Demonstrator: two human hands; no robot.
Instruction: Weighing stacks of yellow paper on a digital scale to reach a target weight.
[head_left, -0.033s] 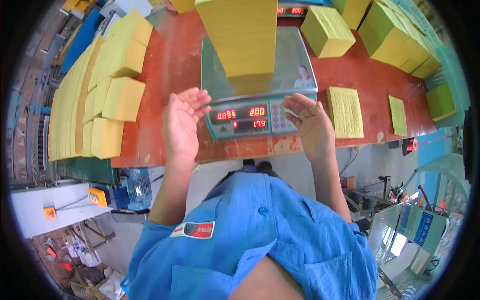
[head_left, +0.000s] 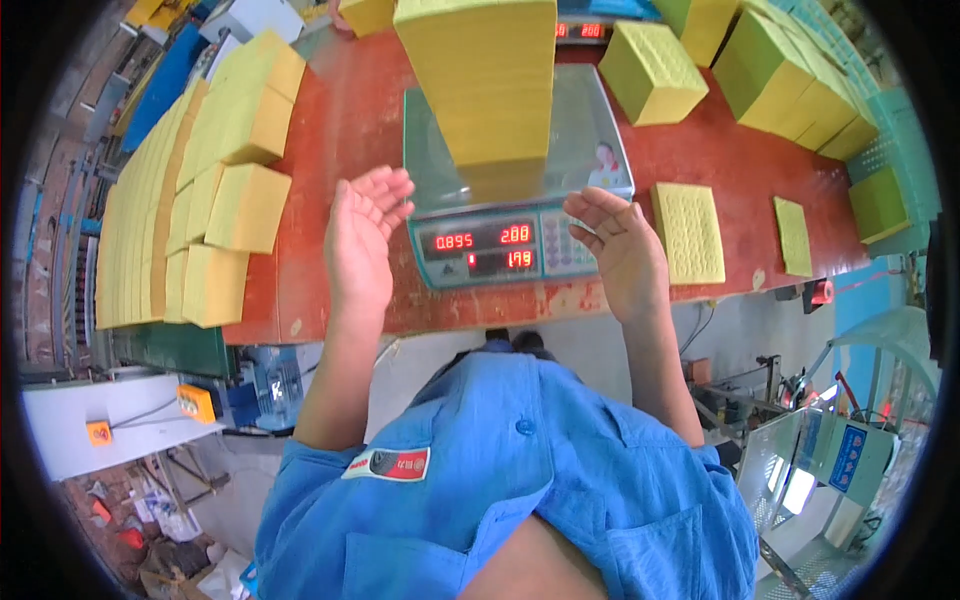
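While both hands hover over the near edge of the scale [head_left: 590,130], each is spread and holds nothing; the left hand [head_left: 362,240] sits just left of the red display, the right hand [head_left: 622,250] over the keypad; a tall yellow stack [head_left: 482,80] stands upright on the scale's pan between and beyond them; more yellow pads [head_left: 245,205] lie on the red table [head_left: 340,130] at left; a thin sheet [head_left: 688,230] lies just right of the scale.

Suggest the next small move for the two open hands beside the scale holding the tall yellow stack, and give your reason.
Probably close both hands onto the yellow stack: the left hand and right hand hover open and empty on either side of the scale.
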